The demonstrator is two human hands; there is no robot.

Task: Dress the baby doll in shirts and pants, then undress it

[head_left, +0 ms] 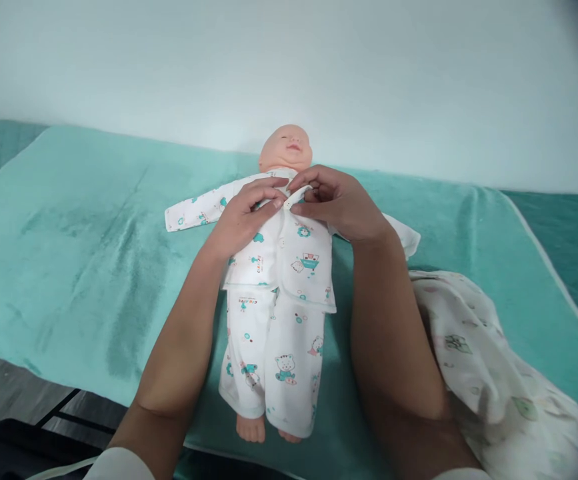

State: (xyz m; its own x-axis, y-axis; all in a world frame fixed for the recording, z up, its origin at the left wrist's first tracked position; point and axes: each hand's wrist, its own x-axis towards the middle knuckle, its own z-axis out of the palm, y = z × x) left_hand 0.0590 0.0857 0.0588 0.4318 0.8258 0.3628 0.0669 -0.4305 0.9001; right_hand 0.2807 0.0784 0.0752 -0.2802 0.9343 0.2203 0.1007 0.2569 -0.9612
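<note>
A baby doll (pixel 285 148) lies on its back on a teal blanket (pixel 93 233), head toward the wall. It wears a white printed shirt (pixel 289 257) and matching trousers (pixel 269 360). My left hand (pixel 243 217) rests on the doll's chest, fingers pinching the left edge of the shirt front at the collar. My right hand (pixel 336 203) pinches the other edge of the shirt by a small white button (pixel 287 205) near the neck. Both hands meet at the top of the shirt opening.
A white patterned cloth (pixel 489 360) lies crumpled on the blanket at the right, beside my right forearm. A pale wall runs behind the blanket. The blanket's front edge drops to a dark floor (pixel 9 413) at lower left.
</note>
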